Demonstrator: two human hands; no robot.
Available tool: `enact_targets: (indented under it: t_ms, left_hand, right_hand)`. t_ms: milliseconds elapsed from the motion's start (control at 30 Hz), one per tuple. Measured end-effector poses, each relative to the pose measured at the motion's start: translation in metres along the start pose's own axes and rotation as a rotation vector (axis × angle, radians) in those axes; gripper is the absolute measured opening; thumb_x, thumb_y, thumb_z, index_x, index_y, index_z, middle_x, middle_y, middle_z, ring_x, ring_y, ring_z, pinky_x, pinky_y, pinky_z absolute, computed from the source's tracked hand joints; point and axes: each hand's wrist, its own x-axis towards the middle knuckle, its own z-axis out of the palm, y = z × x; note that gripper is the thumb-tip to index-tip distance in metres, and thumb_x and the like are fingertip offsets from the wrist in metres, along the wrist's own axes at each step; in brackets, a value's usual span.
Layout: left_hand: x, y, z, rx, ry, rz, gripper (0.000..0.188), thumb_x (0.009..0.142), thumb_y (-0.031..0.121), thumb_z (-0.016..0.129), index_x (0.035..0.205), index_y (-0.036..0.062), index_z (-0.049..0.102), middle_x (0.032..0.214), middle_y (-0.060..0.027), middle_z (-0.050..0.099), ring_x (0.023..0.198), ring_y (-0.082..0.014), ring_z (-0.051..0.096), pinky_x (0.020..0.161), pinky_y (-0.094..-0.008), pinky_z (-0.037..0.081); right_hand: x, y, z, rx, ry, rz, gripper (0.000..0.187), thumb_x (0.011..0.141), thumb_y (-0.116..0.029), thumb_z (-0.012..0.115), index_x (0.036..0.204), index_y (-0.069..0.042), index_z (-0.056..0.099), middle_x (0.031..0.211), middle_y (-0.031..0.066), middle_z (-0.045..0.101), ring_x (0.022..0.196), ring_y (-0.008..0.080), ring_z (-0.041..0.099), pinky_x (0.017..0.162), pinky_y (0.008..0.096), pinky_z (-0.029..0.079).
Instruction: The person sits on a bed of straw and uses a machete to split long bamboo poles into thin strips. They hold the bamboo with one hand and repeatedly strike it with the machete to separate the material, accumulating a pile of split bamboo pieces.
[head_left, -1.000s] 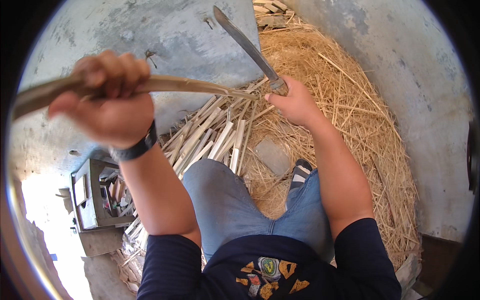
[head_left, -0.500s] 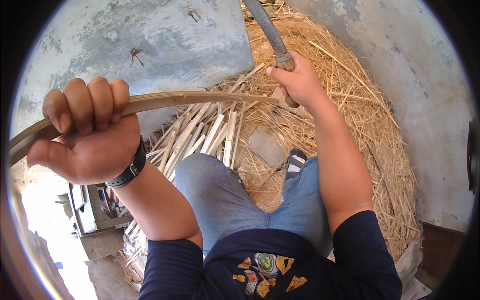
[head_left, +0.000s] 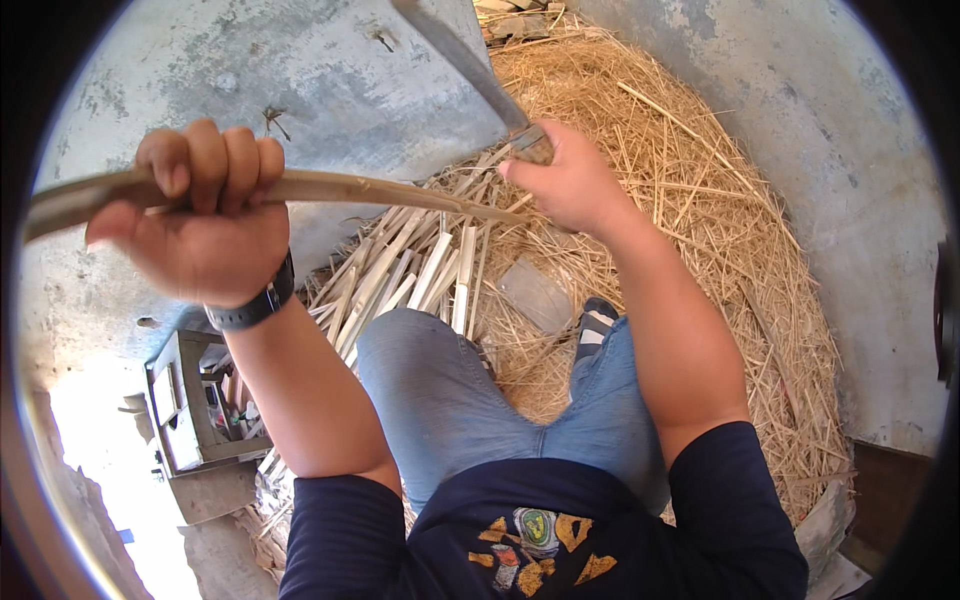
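Above the straw (head_left: 720, 250), knife (head_left: 475, 77) farther left than before

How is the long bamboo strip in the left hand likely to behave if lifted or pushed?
The bamboo strip is probably stiff but springy: it reaches well past the left hand without hanging limp. It looks light for its length, being slender and gripped by one hand. Its flattened shape suggests it would not roll easily.

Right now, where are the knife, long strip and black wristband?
Knife (head_left: 466, 69), head view: middle of the blade.
Long strip (head_left: 350, 188), head view: its curved right-hand stretch.
Black wristband (head_left: 243, 315), head view: the band beside its buckle.
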Motion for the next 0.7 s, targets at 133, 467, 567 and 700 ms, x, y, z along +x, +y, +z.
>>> enact_targets:
  t_ms: [133, 467, 567, 700]
  left_hand:
    - [0.022, -0.007, -0.015, 0.039, 0.073, 0.024, 0.068, 0.078, 0.084, 0.052, 0.077, 0.0168, 0.045, 0.060, 0.0052, 0.027, 0.054, -0.0105, 0.022, 0.054, -0.0286, 0.021]
    - [0.017, -0.003, -0.039, 0.095, 0.270, 0.042, 0.072, 0.071, 0.087, 0.057, 0.073, 0.0162, 0.044, 0.059, 0.0053, 0.027, 0.054, -0.0102, 0.021, 0.054, -0.0283, 0.021]
    - [0.009, -0.001, -0.047, 0.056, 0.239, 0.052, 0.071, 0.074, 0.087, 0.054, 0.074, 0.0162, 0.044, 0.059, 0.0047, 0.027, 0.053, -0.0099, 0.020, 0.053, -0.0285, 0.020]
    - [0.003, 0.008, -0.050, 0.125, 0.303, 0.081, 0.071, 0.074, 0.086, 0.055, 0.073, 0.0163, 0.044, 0.059, 0.0045, 0.028, 0.052, -0.0097, 0.020, 0.052, -0.0278, 0.021]
  right_hand:
    - [-0.018, -0.023, 0.036, -0.010, 0.014, -0.039, 0.035, 0.085, -0.021, 0.069, 0.111, 0.001, 0.059, 0.085, 0.0108, 0.065, 0.079, 0.0219, 0.064, 0.073, 0.0351, 0.051]
    - [-0.053, 0.100, 0.096, -0.332, -0.144, 0.518, 0.033, 0.085, -0.004, 0.062, 0.117, 0.005, 0.056, 0.107, 0.0228, 0.068, 0.100, 0.0307, 0.068, 0.090, 0.0428, 0.055]
    - [-0.059, 0.068, 0.119, 0.062, -0.051, 0.348, 0.034, 0.084, -0.004, 0.062, 0.117, 0.005, 0.057, 0.108, 0.0242, 0.068, 0.100, 0.0322, 0.068, 0.088, 0.0438, 0.055]
    - [-0.056, 0.031, 0.127, -0.136, -0.112, 0.250, 0.038, 0.083, -0.006, 0.063, 0.118, 0.005, 0.056, 0.106, 0.0240, 0.067, 0.095, 0.0325, 0.068, 0.081, 0.0426, 0.055]
